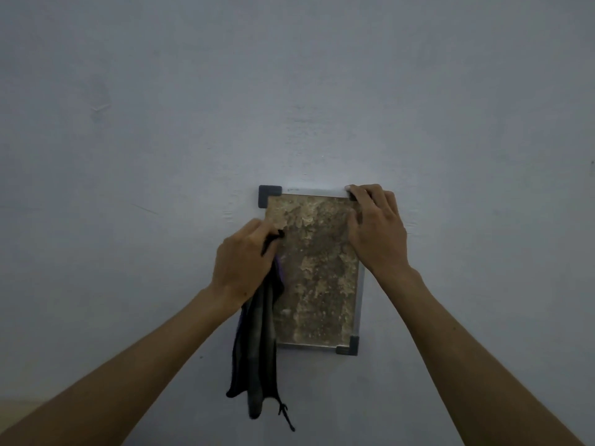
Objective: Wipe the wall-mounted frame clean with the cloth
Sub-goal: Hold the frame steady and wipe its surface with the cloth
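Dark cloth (257, 333) bunched in left hand (243, 263) grip at frame (317, 272) 9 o'clock edge; right hand (376, 230) clamps 1 o'clock corner. Risk: hard wiping could shift frame on wall (161, 123), w/ trailing cloth snagging.

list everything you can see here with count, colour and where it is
frame: one, silvery edges with dark grey corner caps, mottled brown panel, flat on the wall at centre
cloth: one, dark grey with a purple trim, hanging down over the frame's left edge
wall: one, pale grey-blue, filling the view
hands: two, bare; left hand grips the cloth at the frame's left edge, right hand holds the frame's top right corner
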The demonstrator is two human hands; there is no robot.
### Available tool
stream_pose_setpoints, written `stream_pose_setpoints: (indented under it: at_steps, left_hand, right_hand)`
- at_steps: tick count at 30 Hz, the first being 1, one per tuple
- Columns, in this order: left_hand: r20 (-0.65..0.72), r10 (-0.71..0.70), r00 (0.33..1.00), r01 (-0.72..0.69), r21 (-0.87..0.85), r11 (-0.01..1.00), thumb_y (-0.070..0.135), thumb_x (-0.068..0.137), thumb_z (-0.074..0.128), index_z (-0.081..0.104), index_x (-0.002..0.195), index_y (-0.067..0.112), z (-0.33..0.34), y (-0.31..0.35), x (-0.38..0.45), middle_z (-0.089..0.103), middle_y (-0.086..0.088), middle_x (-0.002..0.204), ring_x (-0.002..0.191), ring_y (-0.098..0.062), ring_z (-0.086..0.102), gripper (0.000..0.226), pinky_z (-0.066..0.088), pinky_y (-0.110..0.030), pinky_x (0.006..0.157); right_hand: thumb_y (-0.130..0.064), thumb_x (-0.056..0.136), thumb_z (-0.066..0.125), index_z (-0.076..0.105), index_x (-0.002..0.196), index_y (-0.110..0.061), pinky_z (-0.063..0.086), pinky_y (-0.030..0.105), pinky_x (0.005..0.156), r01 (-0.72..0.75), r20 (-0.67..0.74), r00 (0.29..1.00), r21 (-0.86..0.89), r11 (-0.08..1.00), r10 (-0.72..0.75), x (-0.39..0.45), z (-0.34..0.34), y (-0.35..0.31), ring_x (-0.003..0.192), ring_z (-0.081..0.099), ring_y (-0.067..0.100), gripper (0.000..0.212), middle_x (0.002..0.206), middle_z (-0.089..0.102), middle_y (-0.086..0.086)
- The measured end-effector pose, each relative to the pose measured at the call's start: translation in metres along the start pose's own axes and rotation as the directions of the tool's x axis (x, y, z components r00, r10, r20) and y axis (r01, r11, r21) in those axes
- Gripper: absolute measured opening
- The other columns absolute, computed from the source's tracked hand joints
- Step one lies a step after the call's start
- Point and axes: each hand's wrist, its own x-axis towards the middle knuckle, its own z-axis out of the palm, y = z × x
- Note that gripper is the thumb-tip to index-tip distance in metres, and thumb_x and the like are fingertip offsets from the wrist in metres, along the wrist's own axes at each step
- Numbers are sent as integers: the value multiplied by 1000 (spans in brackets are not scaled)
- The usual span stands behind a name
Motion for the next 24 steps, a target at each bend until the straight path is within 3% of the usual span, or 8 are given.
stream_pose_setpoints:
  at_steps: [3,8,13,15,19,24]
  left_hand:
    - [133,171,976,-186,116,976,24,95,65,66,92,11,-2,-1,-9,64,1,90,56,-22,61,14,49,-31,44]
    - [-65,-26,998,30,60,998,25,94,68,69,97,18,-10,-11,4,66,5,90,67,-16,63,8,54,-33,53]
    - [119,115,986,-126,87,988,24,98,62,63,90,11,3,-3,-12,62,2,89,60,-19,60,15,54,-36,49]
    - [97,108,989,-118,109,987,25,97,64,64,90,13,-1,-5,-9,62,4,88,58,-17,60,14,51,-31,48]
    - [-39,-61,997,63,53,997,24,94,68,67,89,16,-3,-6,-4,64,5,84,62,-15,59,9,50,-29,50]
    - [100,51,994,-56,45,997,23,95,67,64,88,11,8,1,-17,64,2,86,61,-17,62,13,52,-29,51]
  right_hand:
    - [-15,97,56,57,137,-16,55,34,73,-3,-3,1000,4,1000,3,0,1,0,123,45,18,40,128,55,-2]
    - [-14,96,58,57,137,-16,56,33,71,2,-11,1000,10,1000,-2,-1,1,0,123,45,18,40,128,55,-2]
    - [-15,97,58,57,137,-16,55,33,72,-2,-12,1000,6,1000,3,-1,2,0,124,45,18,40,129,55,-2]
    - [-15,97,57,57,137,-16,54,32,72,-2,-11,1000,3,1000,2,-1,2,0,124,45,18,40,129,54,-3]
    - [-15,97,57,57,137,-16,55,33,71,0,-11,1000,7,1000,0,-2,2,0,124,44,18,40,129,54,-3]
    - [-15,98,57,57,137,-16,56,35,73,-9,-13,1000,9,1000,9,-2,3,-1,125,44,18,39,130,54,-2]
